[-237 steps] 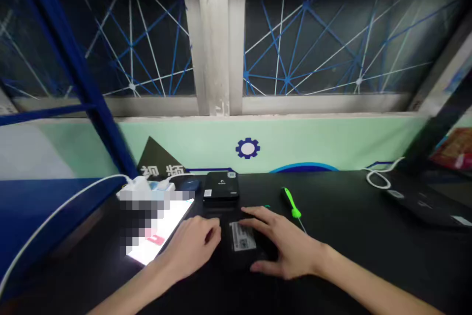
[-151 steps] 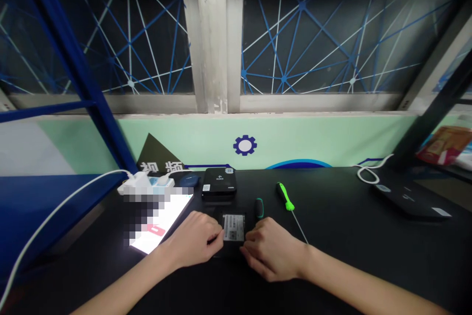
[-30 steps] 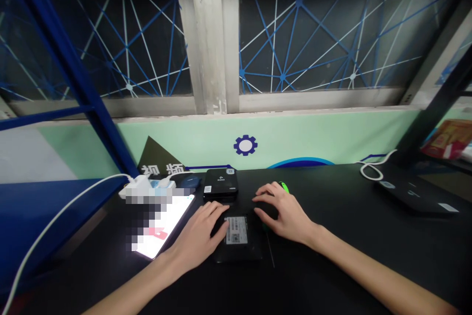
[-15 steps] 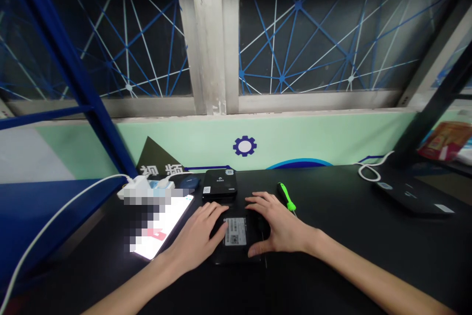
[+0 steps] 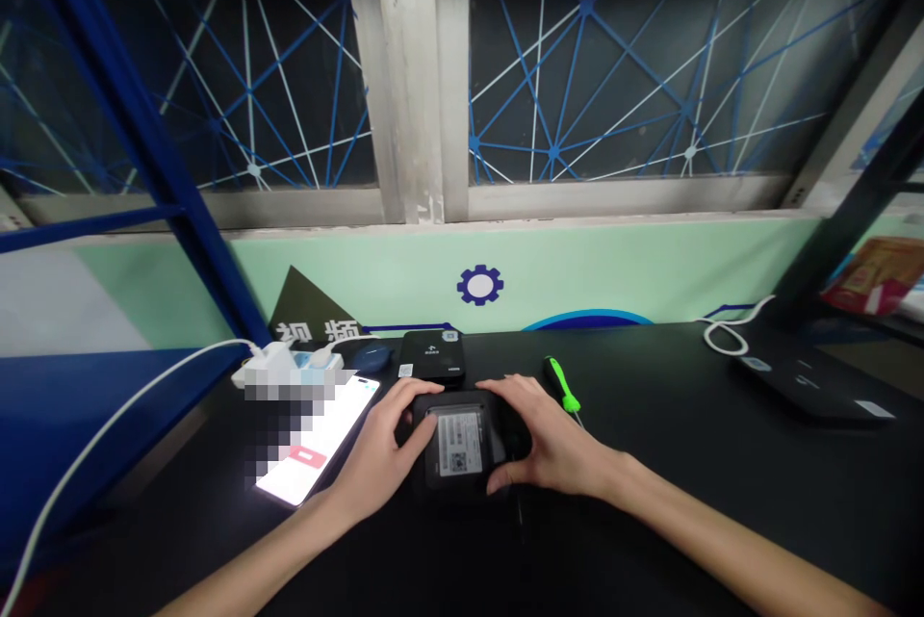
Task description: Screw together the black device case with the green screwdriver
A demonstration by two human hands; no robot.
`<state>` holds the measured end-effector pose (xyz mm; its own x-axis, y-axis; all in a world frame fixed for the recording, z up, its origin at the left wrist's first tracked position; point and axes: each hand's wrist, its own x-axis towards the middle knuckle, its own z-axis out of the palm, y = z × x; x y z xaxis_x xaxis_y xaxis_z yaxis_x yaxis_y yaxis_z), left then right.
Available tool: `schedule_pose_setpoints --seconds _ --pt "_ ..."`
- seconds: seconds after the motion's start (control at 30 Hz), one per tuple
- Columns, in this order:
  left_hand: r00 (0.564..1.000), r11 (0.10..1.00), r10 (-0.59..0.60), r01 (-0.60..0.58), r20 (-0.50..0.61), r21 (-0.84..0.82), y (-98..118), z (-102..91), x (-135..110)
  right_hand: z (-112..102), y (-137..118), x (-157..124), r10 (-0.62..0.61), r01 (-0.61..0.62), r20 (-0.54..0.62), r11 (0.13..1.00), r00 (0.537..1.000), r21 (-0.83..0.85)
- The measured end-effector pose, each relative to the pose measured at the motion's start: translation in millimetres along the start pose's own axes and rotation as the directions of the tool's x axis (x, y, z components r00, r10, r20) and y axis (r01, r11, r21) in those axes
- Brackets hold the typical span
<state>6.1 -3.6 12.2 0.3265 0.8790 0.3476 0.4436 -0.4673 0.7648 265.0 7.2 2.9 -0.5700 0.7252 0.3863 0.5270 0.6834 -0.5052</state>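
Observation:
A small black electronic box (image 5: 423,484) with rounded corners is between my two hands, its face with a white printed label turned up towards me. My left hand (image 5: 390,449) grips its left side, fingers over the far edge and thumb on the top near the label. On the right side, my right hand (image 5: 545,434) curls round it, fingers at the far edge and thumb near the front corner. The box seems slightly raised, though the gap to the table is hard to see. Directly behind it lies a similar black box (image 5: 431,357) with a logo.
A screwdriver with a green and black handle (image 5: 567,393) lies right of my right hand. Left of my left hand is a lit phone (image 5: 318,449). Behind that stand a white power strip (image 5: 278,372) and cables. A flat black device (image 5: 808,386) and white cable (image 5: 726,340) lie far right.
The box has come up and tilted a little, its labelled face now clearer between my hands. My left fingers have moved closer round its left edge. My right hand has barely moved.

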Motion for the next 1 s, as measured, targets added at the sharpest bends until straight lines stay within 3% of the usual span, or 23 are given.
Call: schedule_pose_setpoints --seconds 0.07,0.17,0.27,0.37,0.5,0.63,0.8,0.9,1.0 --pt "0.984 0.95 -0.179 0.177 0.016 -0.257 5.1 1.7 -1.9 0.1 -0.6 -0.3 -0.039 0.039 -0.024 0.999 0.999 0.014" --pt "0.92 0.715 -0.379 0.36 0.099 -0.599 8.6 5.8 -5.6 0.3 -1.3 -1.0 -0.08 0.081 -0.029 0.996 0.996 0.024" --pt "0.858 0.471 -0.461 0.452 0.225 -0.757 8.9 8.4 -7.3 1.7 -2.4 -2.1 -0.107 0.109 -0.044 0.993 0.993 0.047" --pt "0.848 0.389 -0.463 0.456 0.259 -0.8 10.5 7.9 -7.2 5.0 -3.6 -3.8 -0.116 0.125 -0.089 0.987 0.989 0.104" --pt "0.88 0.43 -0.407 0.423 0.247 -0.798 10.9 6.9 -8.6 9.0 -4.2 -5.9 -0.096 0.126 -0.179 0.979 0.979 0.161" --pt "0.911 0.57 -0.367 0.382 0.19 -0.728 2.5 8.8 -12.8 9.0 -4.0 -7.1 -0.149 0.186 -0.232 0.971 0.961 0.148" --pt "0.896 0.682 -0.423 0.413 0.134 -0.603 -11.0 9.6 -14.8 7.4 -5.1 -7.4 -0.199 0.238 -0.276 0.964 0.94 0.117" --pt "0.947 0.784 -0.299 0.315 0.119 -0.535 -11.4 6.4 -11.6 7.6 -5.1 -7.3 -0.227 0.268 -0.287 0.956 0.931 0.116" --pt "0.978 0.83 -0.155 0.206 0.14 -0.518 -6.6 3.0 -8.0 7.0 -4.4 -7.1 -0.24 0.279 -0.285 0.955 0.928 0.104"
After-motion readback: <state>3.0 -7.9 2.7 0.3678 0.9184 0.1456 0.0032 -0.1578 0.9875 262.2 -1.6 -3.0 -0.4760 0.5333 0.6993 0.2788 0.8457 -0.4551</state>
